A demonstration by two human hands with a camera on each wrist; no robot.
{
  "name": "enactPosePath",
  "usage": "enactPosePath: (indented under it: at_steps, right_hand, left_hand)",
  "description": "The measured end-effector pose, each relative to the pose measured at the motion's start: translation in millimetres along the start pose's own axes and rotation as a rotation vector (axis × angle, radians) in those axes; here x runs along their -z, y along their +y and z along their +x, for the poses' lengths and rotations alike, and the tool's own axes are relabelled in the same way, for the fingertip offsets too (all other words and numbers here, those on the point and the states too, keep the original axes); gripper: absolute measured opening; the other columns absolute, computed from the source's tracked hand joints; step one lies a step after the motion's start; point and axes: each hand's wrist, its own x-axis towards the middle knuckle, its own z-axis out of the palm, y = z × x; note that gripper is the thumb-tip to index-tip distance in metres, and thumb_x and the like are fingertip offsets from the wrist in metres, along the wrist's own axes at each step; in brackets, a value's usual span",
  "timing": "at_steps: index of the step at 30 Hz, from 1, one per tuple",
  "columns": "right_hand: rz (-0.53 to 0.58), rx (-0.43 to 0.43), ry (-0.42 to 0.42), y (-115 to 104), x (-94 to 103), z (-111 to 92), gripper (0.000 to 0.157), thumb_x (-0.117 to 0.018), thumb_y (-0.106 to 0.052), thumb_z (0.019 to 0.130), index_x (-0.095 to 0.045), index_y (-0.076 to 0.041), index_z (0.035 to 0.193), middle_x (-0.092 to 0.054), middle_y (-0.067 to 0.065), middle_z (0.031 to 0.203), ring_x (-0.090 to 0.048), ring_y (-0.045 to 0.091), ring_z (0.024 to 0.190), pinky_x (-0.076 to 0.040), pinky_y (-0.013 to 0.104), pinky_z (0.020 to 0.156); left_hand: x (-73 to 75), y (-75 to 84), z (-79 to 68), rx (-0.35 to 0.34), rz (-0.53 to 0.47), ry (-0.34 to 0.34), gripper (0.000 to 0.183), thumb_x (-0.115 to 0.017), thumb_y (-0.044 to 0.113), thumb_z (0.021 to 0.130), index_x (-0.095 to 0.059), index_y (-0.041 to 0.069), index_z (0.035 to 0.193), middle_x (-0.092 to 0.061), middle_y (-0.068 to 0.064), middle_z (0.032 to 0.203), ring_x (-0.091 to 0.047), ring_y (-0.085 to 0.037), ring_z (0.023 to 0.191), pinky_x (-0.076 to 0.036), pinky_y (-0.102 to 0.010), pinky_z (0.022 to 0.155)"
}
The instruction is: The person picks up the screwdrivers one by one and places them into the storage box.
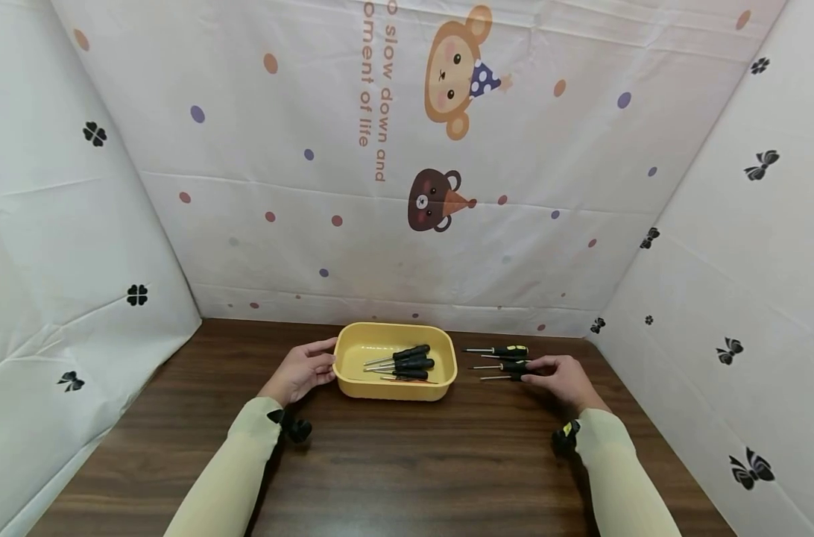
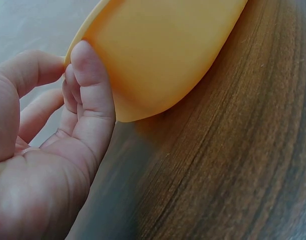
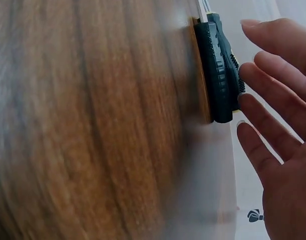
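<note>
At the left end of a yellow plastic bin (image 1: 395,392), my left hand (image 1: 304,371) holds its rim and end wall (image 2: 158,55) with bent fingers. Inside the bin lie several screwdrivers (image 1: 412,364) with black handles, their shafts pointing left. My right hand (image 1: 563,378) is over the handles of several more screwdrivers (image 1: 510,350) lying on the table right of the bin. In the right wrist view its fingers are spread and loosely bent, the fingertips right at a dark ridged handle (image 3: 216,75), thumb and index apart.
The dark wooden table (image 1: 407,462) ends at a white printed cloth backdrop (image 1: 353,246) behind the bin. Similar cloth walls stand at the left (image 1: 58,313) and right (image 1: 702,298). Each wrist carries a small black device.
</note>
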Motion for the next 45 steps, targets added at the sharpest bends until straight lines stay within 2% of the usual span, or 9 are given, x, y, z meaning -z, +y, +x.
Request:
enactPosePath:
  at_steps: [9,16,25,29,34,45]
  right_hand:
    - [-0.058,0.003,-0.022,0.3,0.4,4.4,0.035,-0.085,-0.038,0.085,-0.081,-0.014,0.110,-0.074,0.014,0.120,-0.066,0.035,0.115,-0.054,0.053,0.097]
    - [-0.069,0.010,-0.033,4.0,-0.8,4.7,0.029,-0.086,-0.037,0.083,-0.082,-0.016,0.103,-0.076,0.010,0.116,-0.067,0.030,0.111,-0.054,0.047,0.095]
    - [-0.065,0.026,-0.045,4.0,-2.3,4.4,0.027,-0.087,-0.031,0.082,-0.081,-0.014,0.103,-0.076,0.009,0.112,-0.067,0.027,0.107,-0.054,0.043,0.092]
    - [-0.085,0.043,-0.049,2.8,-4.1,4.0,0.026,-0.086,-0.027,0.083,-0.080,-0.012,0.104,-0.075,0.013,0.114,-0.067,0.034,0.110,-0.054,0.050,0.095]
    - [-0.103,0.022,-0.070,3.3,-4.5,3.0,0.024,-0.085,-0.024,0.083,-0.081,-0.013,0.103,-0.073,0.020,0.120,-0.063,0.041,0.118,-0.051,0.058,0.100]
    - [-0.109,0.008,-0.087,1.2,-5.9,0.9,0.018,-0.086,-0.025,0.083,-0.083,-0.016,0.099,-0.072,0.020,0.120,-0.063,0.042,0.119,-0.052,0.058,0.099]
  left_hand:
    - [0.8,-0.6,0.7,0.000,-0.002,-0.002,0.059,-0.062,0.001,0.100,-0.043,0.006,0.156,-0.077,-0.007,0.095,-0.067,-0.012,0.071,-0.060,-0.024,0.069]
    - [-0.1,0.6,-0.6,0.002,0.004,0.001,0.059,-0.061,0.001,0.100,-0.043,0.005,0.156,-0.077,-0.008,0.095,-0.066,-0.012,0.072,-0.060,-0.024,0.069]
    - [-0.2,1.3,-1.3,0.004,0.012,0.007,0.060,-0.062,0.002,0.100,-0.043,0.006,0.156,-0.077,-0.009,0.098,-0.067,-0.013,0.073,-0.061,-0.024,0.070]
    - [-0.3,1.3,-1.1,0.003,0.014,0.009,0.060,-0.062,0.002,0.099,-0.043,0.006,0.156,-0.077,-0.010,0.100,-0.067,-0.013,0.073,-0.061,-0.025,0.070]
    - [-0.7,0.1,-0.1,0.006,0.013,0.011,0.059,-0.063,0.002,0.099,-0.044,0.007,0.155,-0.077,-0.010,0.099,-0.067,-0.013,0.072,-0.061,-0.025,0.070]
    - [0.4,-0.2,2.2,0.008,0.015,0.023,0.058,-0.063,0.002,0.099,-0.046,0.008,0.155,-0.077,-0.012,0.102,-0.068,-0.013,0.072,-0.061,-0.026,0.070]
